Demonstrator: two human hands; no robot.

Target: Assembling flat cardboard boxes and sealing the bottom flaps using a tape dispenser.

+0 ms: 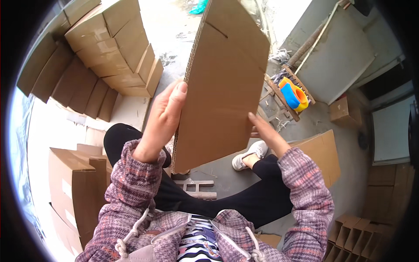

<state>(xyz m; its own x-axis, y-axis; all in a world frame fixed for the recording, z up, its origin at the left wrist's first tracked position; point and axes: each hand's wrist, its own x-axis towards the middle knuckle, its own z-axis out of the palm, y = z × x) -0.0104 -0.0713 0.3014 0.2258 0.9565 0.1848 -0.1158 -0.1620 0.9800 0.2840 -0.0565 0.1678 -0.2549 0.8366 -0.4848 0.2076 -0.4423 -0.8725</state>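
A flat piece of corrugated cardboard (222, 83) stands nearly upright in front of me, its layered edge facing left. My left hand (166, 115) grips that left edge, thumb on the near face and the other fingers hidden behind the sheet. At the lower right edge, my right hand (264, 131) holds the cardboard too, with a fingertip at the near face and other fingers partly behind it. A short dark slit shows near the sheet's top.
Stacked cardboard boxes (109, 43) stand at the far left, with more boxes (72, 187) nearer. A tape dispenser (293, 94), blue, yellow and orange, rests on a small wooden stool (279, 98). Cardboard (325, 157) lies beside my right knee. Folded dividers (353, 236) sit lower right.
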